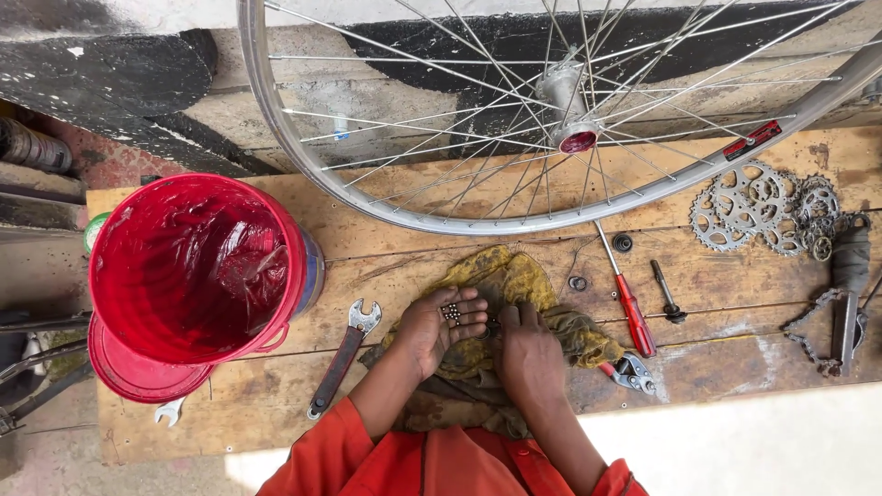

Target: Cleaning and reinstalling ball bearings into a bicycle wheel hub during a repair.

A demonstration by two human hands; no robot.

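Note:
My left hand (439,328) is cupped palm up over a dirty yellow rag (514,280) and holds several small steel bearing balls (451,313). My right hand (526,354) lies palm down on the rag just to the right, its fingertips pinched near the left palm. What is under those fingertips is hidden. Both arms wear orange sleeves. A bare spoked bicycle wheel (276,119) with its hub (565,106) leans against the wall behind the wooden bench (276,404).
A red bucket (197,266) stands on its red lid at the left. A red-handled wrench (342,358) lies beside my left hand. A red screwdriver (629,308), pliers (629,372), a bolt (666,292), sprockets (763,207) and a chain tool (841,303) lie to the right.

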